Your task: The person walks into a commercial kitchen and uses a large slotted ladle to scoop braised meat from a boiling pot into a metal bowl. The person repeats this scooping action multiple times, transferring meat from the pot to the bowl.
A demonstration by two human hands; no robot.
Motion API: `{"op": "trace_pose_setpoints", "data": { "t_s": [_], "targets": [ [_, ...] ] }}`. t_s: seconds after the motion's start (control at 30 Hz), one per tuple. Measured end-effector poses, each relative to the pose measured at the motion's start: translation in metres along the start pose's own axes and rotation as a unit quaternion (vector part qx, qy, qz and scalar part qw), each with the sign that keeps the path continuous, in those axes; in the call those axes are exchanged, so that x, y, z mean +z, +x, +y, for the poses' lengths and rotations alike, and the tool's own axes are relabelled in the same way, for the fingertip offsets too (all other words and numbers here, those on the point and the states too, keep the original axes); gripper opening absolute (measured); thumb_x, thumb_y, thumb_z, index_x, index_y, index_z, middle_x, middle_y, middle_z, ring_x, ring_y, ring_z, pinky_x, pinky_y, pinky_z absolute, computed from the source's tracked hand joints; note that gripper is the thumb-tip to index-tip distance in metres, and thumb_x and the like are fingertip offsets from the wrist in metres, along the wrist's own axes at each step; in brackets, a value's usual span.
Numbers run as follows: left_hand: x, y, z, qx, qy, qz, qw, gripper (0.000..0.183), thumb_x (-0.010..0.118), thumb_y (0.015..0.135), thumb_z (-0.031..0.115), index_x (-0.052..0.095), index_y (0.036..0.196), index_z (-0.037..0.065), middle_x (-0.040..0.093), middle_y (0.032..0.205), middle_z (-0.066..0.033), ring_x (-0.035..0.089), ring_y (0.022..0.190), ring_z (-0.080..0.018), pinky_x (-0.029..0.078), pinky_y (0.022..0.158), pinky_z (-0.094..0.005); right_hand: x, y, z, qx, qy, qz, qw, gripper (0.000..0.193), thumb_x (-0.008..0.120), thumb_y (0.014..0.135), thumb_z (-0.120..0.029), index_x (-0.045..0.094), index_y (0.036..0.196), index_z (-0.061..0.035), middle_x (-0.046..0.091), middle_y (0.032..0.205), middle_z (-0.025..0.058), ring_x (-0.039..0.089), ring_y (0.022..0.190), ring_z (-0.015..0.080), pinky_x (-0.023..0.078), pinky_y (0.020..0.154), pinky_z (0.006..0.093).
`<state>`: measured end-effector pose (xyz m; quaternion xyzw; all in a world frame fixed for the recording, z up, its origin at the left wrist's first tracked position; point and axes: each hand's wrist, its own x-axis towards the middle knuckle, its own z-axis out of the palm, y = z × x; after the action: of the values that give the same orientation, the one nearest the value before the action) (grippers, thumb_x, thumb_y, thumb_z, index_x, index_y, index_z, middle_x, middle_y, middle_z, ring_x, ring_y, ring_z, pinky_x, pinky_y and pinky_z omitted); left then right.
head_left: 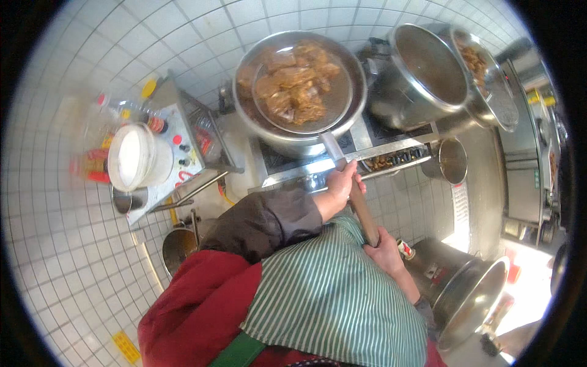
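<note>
Both my hands are closed around the long wooden handle of a wide round mesh skimmer (365, 217). My left hand (336, 188) grips it farther up, near the metal neck. At the lower end, close to the striped apron, my right hand (386, 252) holds on. Wet brown chunks that look like cooked meat (298, 85) lie heaped in the mesh. The skimmer's head is over a large steel pot (239, 101), inside its rim as seen from above. How deep the pot is filled cannot be seen.
The pot stands on a stove (284, 177) against a tiled wall. Right of it are a tall steel pot (391, 98) and a strainer (504, 110) near more brown pieces. A cart (194, 160) at left carries a white tub (147, 171) and bottles. Behind my right arm stands a big pot (468, 300).
</note>
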<state>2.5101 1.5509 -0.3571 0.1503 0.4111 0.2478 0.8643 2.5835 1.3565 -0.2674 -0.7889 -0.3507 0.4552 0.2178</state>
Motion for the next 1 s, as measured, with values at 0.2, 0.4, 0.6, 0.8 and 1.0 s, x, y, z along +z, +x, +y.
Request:
{"op": "trace_pose_setpoints", "data": {
  "t_s": [0.2,0.4,0.6,0.8,1.0],
  "targets": [
    [0.000,0.000,0.002,0.006,-0.002,0.005,1.000,0.032,0.060,0.094,0.034,0.048,0.088,0.005,0.055,0.067,-0.0057,0.059,0.051,-0.0229,0.051,0.048,-0.0387,-0.004,-0.002,-0.010,0.028,-0.036,-0.011,0.999,0.052,0.068,0.074,-0.012,0.052,0.121,0.0026,0.065,0.089,0.0241,0.067,0.083,0.0319,0.052,0.077,0.0381],
    [0.002,-0.002,0.006,-0.003,-0.016,-0.004,1.000,0.032,0.060,0.095,0.034,0.048,0.088,0.005,0.055,0.068,-0.0057,0.060,0.053,-0.0234,0.052,0.050,-0.0391,-0.004,0.004,-0.033,0.064,-0.233,0.004,0.970,0.043,0.068,0.075,-0.019,0.052,0.110,0.0013,0.066,0.089,0.0243,0.066,0.086,0.0388,0.053,0.075,0.0449],
    [-0.006,-0.001,0.013,-0.068,-0.046,-0.056,0.995,0.032,0.060,0.095,0.037,0.050,0.095,0.007,0.055,0.072,-0.0048,0.059,0.062,-0.0242,0.053,0.060,-0.0426,0.008,0.014,-0.047,0.029,-0.245,0.058,0.967,0.034,0.066,0.075,-0.018,0.051,0.101,-0.0022,0.066,0.079,0.0214,0.065,0.076,0.0414,0.052,0.070,0.0500],
    [-0.017,0.019,0.031,-0.156,-0.159,-0.081,0.972,0.033,0.063,0.092,0.041,0.049,0.079,0.014,0.046,0.062,0.0007,0.048,0.057,-0.0170,0.043,0.056,-0.0339,0.026,0.010,-0.042,0.048,-0.198,0.077,0.976,0.036,0.067,0.074,-0.018,0.052,0.103,-0.0030,0.066,0.080,0.0220,0.065,0.078,0.0408,0.052,0.071,0.0490],
    [-0.014,0.012,0.038,-0.200,-0.105,0.008,0.974,0.038,0.061,0.091,0.040,0.039,0.069,0.017,0.034,0.056,0.0037,0.036,0.048,-0.0140,0.035,0.050,-0.0304,0.049,-0.001,-0.036,0.037,-0.151,0.087,0.984,0.044,0.074,0.071,-0.024,0.053,0.104,-0.0047,0.067,0.081,0.0194,0.066,0.077,0.0393,0.052,0.070,0.0470]
  ]
}}
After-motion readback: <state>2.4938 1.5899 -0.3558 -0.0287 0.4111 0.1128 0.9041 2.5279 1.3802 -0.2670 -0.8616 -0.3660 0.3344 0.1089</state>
